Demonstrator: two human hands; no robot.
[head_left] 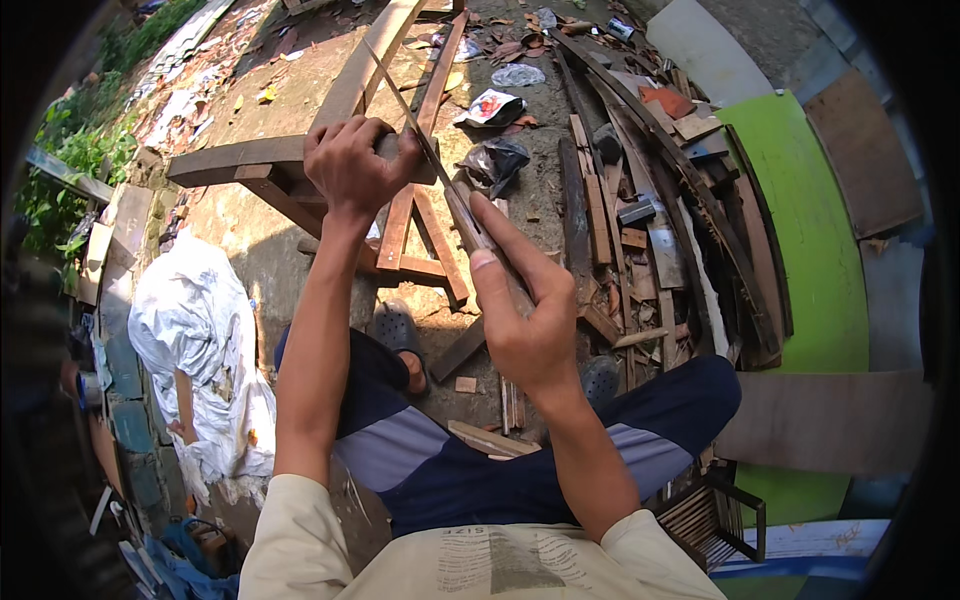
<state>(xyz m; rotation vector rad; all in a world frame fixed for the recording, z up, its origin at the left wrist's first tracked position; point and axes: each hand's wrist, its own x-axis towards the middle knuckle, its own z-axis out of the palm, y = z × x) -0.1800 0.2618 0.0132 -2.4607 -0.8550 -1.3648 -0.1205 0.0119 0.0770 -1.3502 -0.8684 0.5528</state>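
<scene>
The right hand grips the handle of what appears to be a saw, while the left hand clasps a beam.

Pretty much an outdoor yard used as a rough woodworking spot. Sun's hitting the dirty ground at upper left, with leafy plants along the left edge and dry leaves and plastic litter up top. Right of centre there's a big heap of scrap lumber, plus a wooden trestle upper centre and a long-bladed hand tool in the middle.
</scene>
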